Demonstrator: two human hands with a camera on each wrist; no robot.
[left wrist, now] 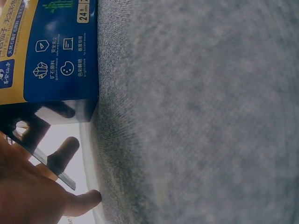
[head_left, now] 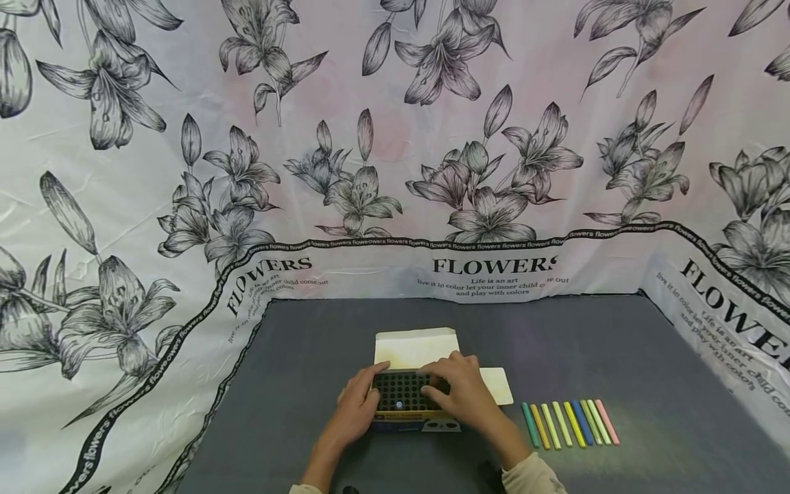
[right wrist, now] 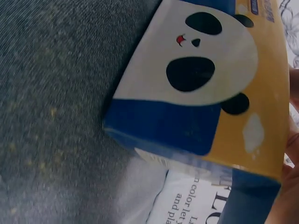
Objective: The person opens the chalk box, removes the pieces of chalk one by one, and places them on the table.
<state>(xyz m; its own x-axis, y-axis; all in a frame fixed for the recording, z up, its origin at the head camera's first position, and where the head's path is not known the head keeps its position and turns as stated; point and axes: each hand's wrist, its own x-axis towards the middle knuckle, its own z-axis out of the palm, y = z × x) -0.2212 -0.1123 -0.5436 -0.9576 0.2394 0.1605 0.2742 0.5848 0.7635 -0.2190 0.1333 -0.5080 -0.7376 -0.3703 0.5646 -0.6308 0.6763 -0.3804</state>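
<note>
A blue and yellow chalk box point(head_left: 407, 416) stands on the table, its top open over a black holder with rows of holes point(head_left: 395, 384). One pale chalk end point(head_left: 399, 405) shows in a hole near the front. My left hand point(head_left: 355, 405) holds the box's left end, index finger along the back corner and thumb at the rim; some of its fingers point(left wrist: 63, 156) show beyond a flap in the left wrist view. Bent over the right part of the holder is my right hand point(head_left: 463, 391), index finger and thumb apart at the holes; what lies under them is hidden.
Several coloured chalk sticks point(head_left: 570, 424) lie in a row to the right of the box. The white inner lid flap point(head_left: 416, 346) stands out behind it and a side flap point(head_left: 497, 385) to the right. Flower-printed cloth point(head_left: 370, 274) surrounds the grey table point(head_left: 296, 357).
</note>
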